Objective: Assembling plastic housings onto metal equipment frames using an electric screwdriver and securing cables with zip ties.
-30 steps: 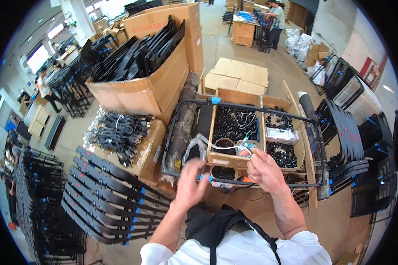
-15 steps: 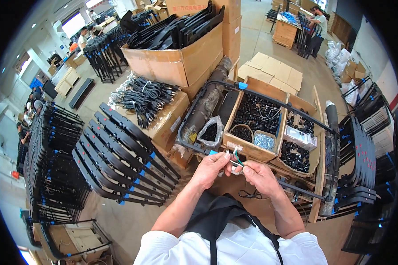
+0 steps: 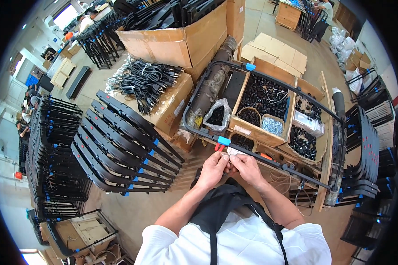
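My left hand (image 3: 213, 168) and my right hand (image 3: 247, 168) meet in front of my chest, thumbs and fingertips pinched close together. Between them shows a small whitish bit of thin wires (image 3: 231, 151); the fingers cover most of it. Just beyond the fingertips runs the near bar of a black tube frame (image 3: 269, 161), which lies across the parts boxes. A blue wrap (image 3: 224, 141) sits on that bar, and a red piece (image 3: 218, 147) hangs beside it.
A wooden box (image 3: 257, 132) holds black parts and silver screws (image 3: 272, 126). Bundled black cables (image 3: 148, 81) lie on a carton to the left. Curved black frames (image 3: 124, 145) stand in a row. A large carton (image 3: 163, 46) with black parts stands behind.
My hands have drawn closer together, and the green and white wires seen between them are now mostly covered. The view has tilted, so the boxes and frame sit higher and farther right.
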